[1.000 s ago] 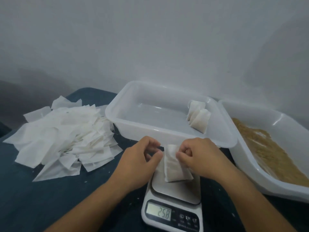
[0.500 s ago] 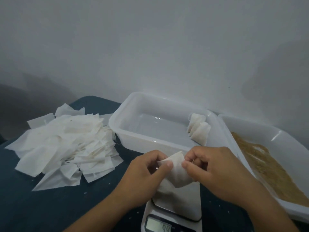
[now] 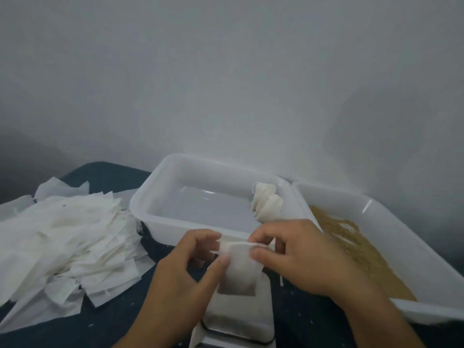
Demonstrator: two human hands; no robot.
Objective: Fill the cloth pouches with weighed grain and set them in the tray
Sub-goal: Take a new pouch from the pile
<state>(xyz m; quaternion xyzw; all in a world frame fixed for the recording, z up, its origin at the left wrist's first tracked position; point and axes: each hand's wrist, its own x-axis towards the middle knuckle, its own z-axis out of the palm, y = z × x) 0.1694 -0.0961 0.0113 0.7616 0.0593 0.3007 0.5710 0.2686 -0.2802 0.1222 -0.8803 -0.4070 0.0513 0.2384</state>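
Note:
A filled white cloth pouch (image 3: pixel 240 272) hangs upright just above the kitchen scale (image 3: pixel 238 320), its grain dark at the bottom. My left hand (image 3: pixel 187 270) pinches its left top corner between thumb and fingers. My right hand (image 3: pixel 298 257) pinches the right top edge and the drawstring. Behind them stands the white plastic tray (image 3: pixel 175 187), with two filled pouches (image 3: pixel 267 204) leaning in its right corner. At the right, a second white tray (image 3: pixel 391 222) holds brown grain (image 3: pixel 361 249).
A heap of flat white pouches (image 3: pixel 67 244) lies on the dark blue table (image 3: pixel 110 320) at the left. The scale's display is cut off at the bottom edge. A pale wall rises right behind the trays.
Both hands have lifted the pouch off the scale plate and turned it upright, stretching its top edge between them. The view has tilted up, so the scale display has left the frame.

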